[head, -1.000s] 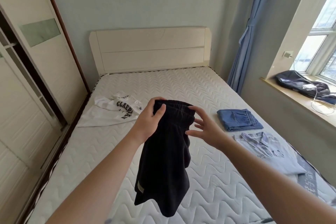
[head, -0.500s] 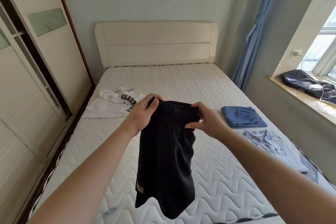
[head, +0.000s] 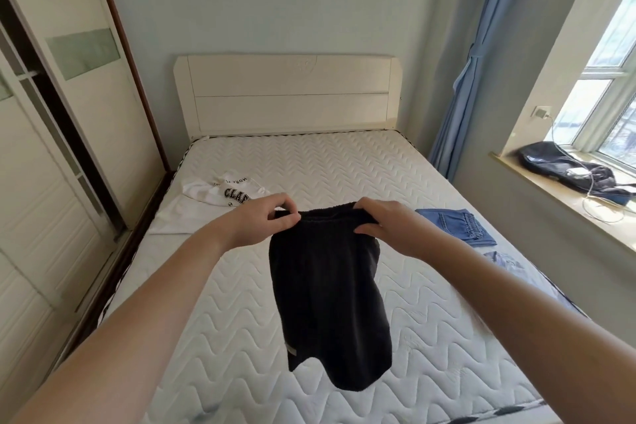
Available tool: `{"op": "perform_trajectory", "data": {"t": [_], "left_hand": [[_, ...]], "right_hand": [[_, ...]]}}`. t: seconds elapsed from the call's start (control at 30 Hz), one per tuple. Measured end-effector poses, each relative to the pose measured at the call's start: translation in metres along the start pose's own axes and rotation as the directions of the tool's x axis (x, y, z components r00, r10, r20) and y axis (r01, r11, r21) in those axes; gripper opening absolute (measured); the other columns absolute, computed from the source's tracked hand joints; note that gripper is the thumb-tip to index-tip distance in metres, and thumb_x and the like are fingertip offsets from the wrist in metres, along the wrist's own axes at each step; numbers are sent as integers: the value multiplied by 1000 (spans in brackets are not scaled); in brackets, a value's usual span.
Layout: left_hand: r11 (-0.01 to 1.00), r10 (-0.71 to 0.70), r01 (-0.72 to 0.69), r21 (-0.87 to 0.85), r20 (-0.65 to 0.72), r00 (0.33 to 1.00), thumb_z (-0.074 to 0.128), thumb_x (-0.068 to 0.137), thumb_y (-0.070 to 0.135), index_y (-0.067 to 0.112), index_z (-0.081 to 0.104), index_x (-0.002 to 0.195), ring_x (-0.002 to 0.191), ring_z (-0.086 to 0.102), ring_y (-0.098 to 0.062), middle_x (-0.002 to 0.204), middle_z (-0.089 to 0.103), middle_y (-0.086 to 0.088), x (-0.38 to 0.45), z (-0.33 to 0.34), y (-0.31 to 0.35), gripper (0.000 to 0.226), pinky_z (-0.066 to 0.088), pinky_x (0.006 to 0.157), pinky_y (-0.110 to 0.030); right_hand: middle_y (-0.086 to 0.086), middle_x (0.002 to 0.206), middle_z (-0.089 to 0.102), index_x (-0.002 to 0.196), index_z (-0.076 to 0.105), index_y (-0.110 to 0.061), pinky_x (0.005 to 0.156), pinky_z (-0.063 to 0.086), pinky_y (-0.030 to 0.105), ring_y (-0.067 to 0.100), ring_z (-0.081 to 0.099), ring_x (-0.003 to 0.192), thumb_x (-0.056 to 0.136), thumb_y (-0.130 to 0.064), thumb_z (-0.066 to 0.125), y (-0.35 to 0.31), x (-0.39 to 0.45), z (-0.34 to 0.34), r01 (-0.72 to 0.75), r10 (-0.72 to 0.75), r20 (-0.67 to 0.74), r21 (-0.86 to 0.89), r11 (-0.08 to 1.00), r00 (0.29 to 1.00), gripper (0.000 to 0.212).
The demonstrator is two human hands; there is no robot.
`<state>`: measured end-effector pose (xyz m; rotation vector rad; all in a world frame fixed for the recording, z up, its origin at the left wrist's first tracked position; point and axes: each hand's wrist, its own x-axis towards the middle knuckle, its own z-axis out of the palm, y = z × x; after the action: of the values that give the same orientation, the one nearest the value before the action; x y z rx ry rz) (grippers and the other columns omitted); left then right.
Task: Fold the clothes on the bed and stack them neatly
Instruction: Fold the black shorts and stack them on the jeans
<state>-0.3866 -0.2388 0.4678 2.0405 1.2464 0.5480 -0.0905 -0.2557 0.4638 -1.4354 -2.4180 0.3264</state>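
Note:
A pair of black shorts hangs in the air above the white quilted mattress. My left hand pinches the left end of the elastic waistband and my right hand grips the right end, stretching it flat between them. A white T-shirt with black lettering lies unfolded at the left edge of the bed. Folded blue denim shorts sit at the right edge, with a pale striped shirt just in front of them, partly hidden by my right forearm.
A cream headboard closes the far end. Sliding wardrobe doors run along the left. On the right are a blue curtain and a window sill holding a dark garment and a white charging cable.
My right hand closed on the waistband, and both hands pulled apart, spreading the shorts wider. The view tilted up slightly.

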Motion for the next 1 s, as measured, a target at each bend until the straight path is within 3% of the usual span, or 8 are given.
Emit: {"op": "perform_trajectory", "data": {"t": [0.17, 0.27, 0.4, 0.57, 0.67, 0.8, 0.9, 1.0], "left_hand": [[989, 0, -18, 146, 117, 993, 72, 58, 75, 51, 36, 120, 98, 61, 0, 114, 59, 21, 16, 19, 34, 76, 52, 75, -22], [959, 38, -91, 269, 196, 980, 80, 53, 71, 48, 21, 141, 104, 60, -5, 121, 61, 16, 34, 34, 48, 108, 51, 84, -24], [972, 124, -163, 169, 217, 968, 84, 60, 59, 47, 36, 136, 108, 55, 3, 122, 55, 23, 57, 48, 60, 91, 48, 87, -20], [986, 96, -127, 112, 244, 965, 80, 63, 61, 48, 42, 129, 104, 58, 2, 115, 59, 26, 89, 76, 71, 78, 51, 88, -25], [988, 39, -72, 136, 233, 972, 80, 70, 44, 38, 53, 118, 98, 62, -3, 106, 63, 18, 112, 92, 69, 56, 52, 84, -25], [977, -42, -13, 213, 255, 966, 71, 80, 30, 24, 64, 92, 82, 67, -13, 88, 69, 3, 141, 112, 74, 15, 52, 74, -26], [961, -61, -14, 275, 262, 963, 65, 83, 27, 21, 62, 92, 83, 66, -14, 90, 68, 1, 163, 120, 82, 11, 51, 70, -24], [951, -78, -2, 309, 244, 967, 62, 85, 29, 24, 61, 98, 87, 63, -11, 95, 66, 5, 182, 119, 90, 14, 47, 70, -19]], "right_hand": [[-13, 112, 54, 122, 41, -29, 82, 42, 28, 10, 52, 95, 97, -34, 52, -7, 1, -3, 43, -39, -65, 56, 997, 997, 28], [-4, 114, 60, 120, 35, -33, 85, 49, 34, 14, 58, 95, 95, -30, 57, -9, 0, -7, 73, -62, -104, 104, 992, 993, 34], [-5, 97, 64, 117, 31, -35, 82, 53, 34, 10, 62, 85, 89, -25, 67, 8, -4, -6, 26, 31, -211, 261, 965, 977, 46], [-10, 83, 65, 110, 33, -39, 74, 53, 25, 8, 62, 75, 78, -25, 78, 48, -9, 10, -22, 169, -303, 435, 900, 938, 58], [-16, 85, 68, 106, 37, -40, 74, 51, 17, 6, 64, 79, 72, -27, 83, 74, -10, 20, -40, 244, -321, 530, 847, 915, 59], [-20, 99, 69, 106, 50, -43, 82, 52, 14, 2, 67, 93, 78, -25, 81, 117, -16, 25, -62, 270, -218, 659, 749, 938, 46], [-13, 104, 69, 111, 57, -32, 87, 52, 18, 6, 66, 99, 84, -23, 75, 157, -26, 33, -49, 307, -247, 700, 712, 919, 34], [-11, 102, 69, 103, 61, -34, 85, 54, 24, 6, 66, 97, 89, -32, 69, 204, -31, 54, -223, 453, -127, 736, 640, 883, 16]]}}
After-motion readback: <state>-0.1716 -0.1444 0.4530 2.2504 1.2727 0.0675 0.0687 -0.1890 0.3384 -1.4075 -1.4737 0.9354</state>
